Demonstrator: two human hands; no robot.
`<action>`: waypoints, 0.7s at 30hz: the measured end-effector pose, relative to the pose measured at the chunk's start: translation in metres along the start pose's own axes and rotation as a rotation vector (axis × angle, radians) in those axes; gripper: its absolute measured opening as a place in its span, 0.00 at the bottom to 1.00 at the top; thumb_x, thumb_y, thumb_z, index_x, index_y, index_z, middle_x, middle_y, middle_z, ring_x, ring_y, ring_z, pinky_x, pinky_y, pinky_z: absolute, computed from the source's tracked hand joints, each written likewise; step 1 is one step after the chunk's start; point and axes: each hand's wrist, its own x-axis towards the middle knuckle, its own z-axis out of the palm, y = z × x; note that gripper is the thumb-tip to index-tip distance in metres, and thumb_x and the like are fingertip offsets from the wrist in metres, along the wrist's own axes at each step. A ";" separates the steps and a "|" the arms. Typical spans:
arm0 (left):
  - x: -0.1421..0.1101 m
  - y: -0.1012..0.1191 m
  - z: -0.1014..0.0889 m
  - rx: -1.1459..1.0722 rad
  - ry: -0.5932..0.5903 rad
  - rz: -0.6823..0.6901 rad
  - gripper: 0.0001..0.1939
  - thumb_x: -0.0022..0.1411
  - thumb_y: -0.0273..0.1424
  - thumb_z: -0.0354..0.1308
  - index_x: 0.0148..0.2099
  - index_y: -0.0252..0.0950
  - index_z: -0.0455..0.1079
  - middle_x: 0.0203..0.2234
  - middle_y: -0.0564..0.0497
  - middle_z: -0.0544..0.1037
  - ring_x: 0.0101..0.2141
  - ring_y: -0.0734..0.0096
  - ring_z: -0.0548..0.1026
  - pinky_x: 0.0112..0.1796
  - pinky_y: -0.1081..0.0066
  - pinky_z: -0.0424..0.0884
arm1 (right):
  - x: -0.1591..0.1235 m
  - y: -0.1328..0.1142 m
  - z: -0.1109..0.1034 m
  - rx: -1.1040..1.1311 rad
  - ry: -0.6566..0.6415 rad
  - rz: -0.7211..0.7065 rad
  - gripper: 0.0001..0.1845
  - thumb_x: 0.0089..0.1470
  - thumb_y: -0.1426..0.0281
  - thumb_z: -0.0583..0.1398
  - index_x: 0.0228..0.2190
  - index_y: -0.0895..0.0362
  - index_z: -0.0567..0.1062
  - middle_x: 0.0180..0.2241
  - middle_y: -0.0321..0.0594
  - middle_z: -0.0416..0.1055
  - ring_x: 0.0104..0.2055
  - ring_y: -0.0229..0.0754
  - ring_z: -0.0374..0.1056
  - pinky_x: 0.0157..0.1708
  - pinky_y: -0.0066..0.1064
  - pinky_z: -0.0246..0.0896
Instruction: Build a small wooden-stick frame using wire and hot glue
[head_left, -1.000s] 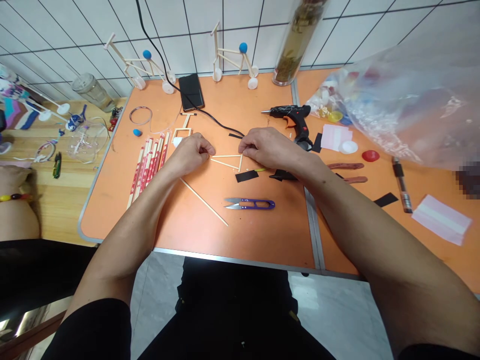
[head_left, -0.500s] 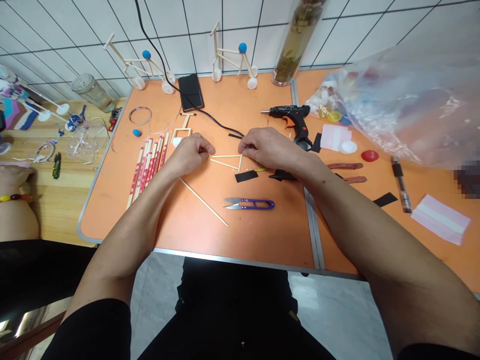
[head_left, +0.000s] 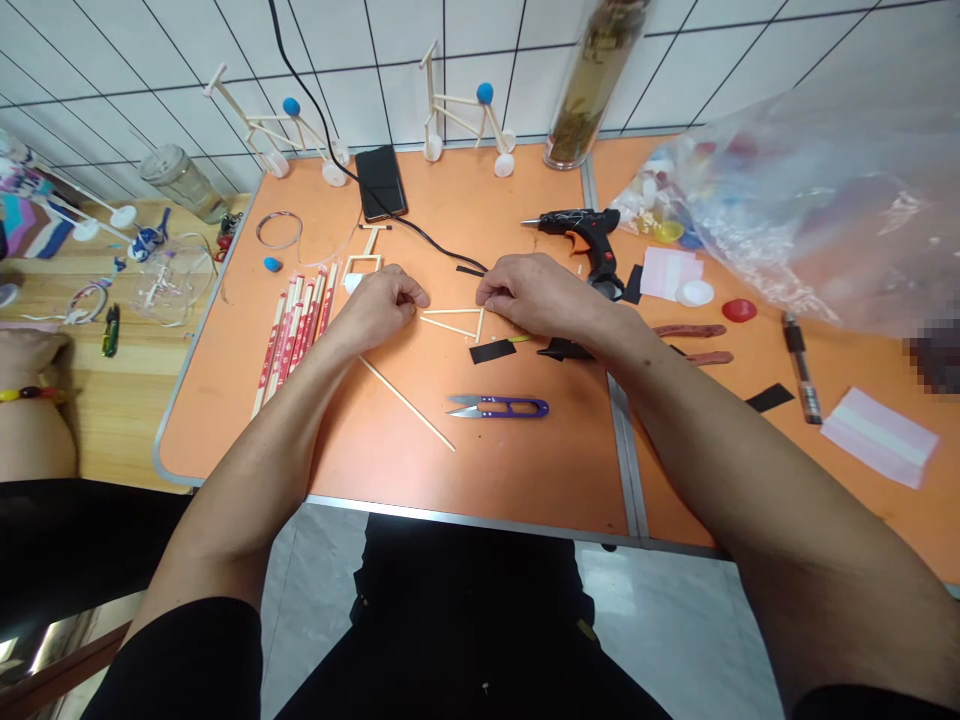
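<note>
A small three-sided frame of thin wooden sticks (head_left: 453,312) lies between my hands on the orange table. My right hand (head_left: 532,292) is closed, with its fingertips pinched at the upper end of the frame's short crosspiece. Close to the frame's open left ends is my left hand (head_left: 379,308), its fingers curled into a pinch; anything inside them is hidden. A single long stick (head_left: 409,405) points out from under my left forearm. Blue-handled thread snips (head_left: 499,407) rest below the frame, blades to the left.
Red-wrapped sticks (head_left: 296,325) lie left. Behind stand two stick models with blue balls (head_left: 291,106), near a phone (head_left: 380,183) and black cable. A glue gun (head_left: 581,235), plastic bag (head_left: 787,220) and pen (head_left: 802,370) are right. Another person's arm (head_left: 34,420) rests far left.
Both hands and the stick frame keep practically the same place and pose. Only a very slight shift of the camera view shows.
</note>
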 end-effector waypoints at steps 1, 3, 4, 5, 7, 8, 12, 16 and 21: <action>0.000 0.000 0.000 0.001 -0.001 0.000 0.18 0.58 0.18 0.61 0.45 0.36 0.87 0.43 0.46 0.85 0.40 0.63 0.80 0.49 0.61 0.77 | 0.000 0.000 0.000 0.000 -0.002 0.000 0.16 0.68 0.74 0.63 0.46 0.56 0.92 0.48 0.48 0.88 0.48 0.53 0.81 0.45 0.39 0.65; 0.000 0.000 0.000 0.001 -0.005 0.001 0.18 0.58 0.18 0.60 0.45 0.36 0.87 0.44 0.46 0.85 0.40 0.63 0.80 0.49 0.61 0.77 | 0.000 -0.001 -0.001 0.001 -0.006 0.007 0.16 0.68 0.74 0.63 0.46 0.56 0.92 0.48 0.49 0.88 0.49 0.53 0.81 0.45 0.39 0.65; 0.000 0.000 0.000 0.002 -0.005 0.001 0.18 0.58 0.18 0.60 0.45 0.36 0.87 0.44 0.46 0.85 0.40 0.63 0.80 0.49 0.60 0.77 | -0.001 -0.002 -0.001 0.003 -0.008 0.011 0.16 0.68 0.74 0.63 0.46 0.56 0.92 0.48 0.49 0.88 0.49 0.54 0.81 0.45 0.39 0.66; 0.000 0.000 0.000 0.004 -0.004 0.002 0.18 0.58 0.18 0.60 0.45 0.36 0.87 0.44 0.46 0.85 0.40 0.63 0.80 0.49 0.60 0.77 | -0.001 -0.002 -0.001 0.005 -0.009 0.016 0.16 0.68 0.74 0.63 0.46 0.56 0.92 0.48 0.49 0.88 0.48 0.54 0.81 0.45 0.39 0.66; 0.000 -0.001 0.000 0.009 -0.002 0.003 0.18 0.58 0.19 0.60 0.45 0.36 0.87 0.44 0.46 0.85 0.40 0.63 0.80 0.50 0.60 0.78 | -0.001 -0.002 -0.002 0.011 -0.007 0.018 0.16 0.67 0.74 0.63 0.46 0.56 0.92 0.48 0.49 0.88 0.48 0.54 0.81 0.45 0.39 0.66; 0.000 -0.001 0.000 0.010 -0.001 0.004 0.18 0.58 0.19 0.60 0.45 0.36 0.87 0.44 0.46 0.85 0.40 0.63 0.80 0.50 0.60 0.78 | 0.000 -0.002 -0.002 0.012 -0.005 0.019 0.16 0.67 0.74 0.63 0.46 0.55 0.92 0.48 0.48 0.88 0.48 0.53 0.81 0.45 0.39 0.66; 0.000 -0.002 0.000 0.010 -0.002 0.008 0.17 0.58 0.20 0.60 0.45 0.37 0.87 0.44 0.46 0.86 0.41 0.63 0.80 0.51 0.61 0.78 | 0.000 -0.002 -0.001 0.010 -0.004 0.022 0.16 0.68 0.74 0.63 0.46 0.55 0.92 0.48 0.48 0.88 0.48 0.52 0.81 0.45 0.38 0.66; 0.000 -0.003 0.000 0.009 -0.003 0.024 0.16 0.58 0.22 0.61 0.44 0.37 0.87 0.44 0.45 0.86 0.43 0.60 0.82 0.51 0.60 0.78 | 0.000 -0.002 -0.002 0.014 -0.001 0.016 0.15 0.67 0.75 0.64 0.45 0.56 0.92 0.47 0.48 0.88 0.47 0.52 0.80 0.44 0.38 0.65; -0.001 -0.001 -0.001 0.009 -0.006 0.017 0.16 0.58 0.22 0.61 0.44 0.37 0.87 0.44 0.44 0.86 0.43 0.60 0.82 0.52 0.59 0.79 | 0.000 -0.002 -0.002 0.021 -0.001 0.011 0.16 0.66 0.74 0.64 0.45 0.55 0.93 0.46 0.46 0.88 0.46 0.51 0.79 0.44 0.38 0.65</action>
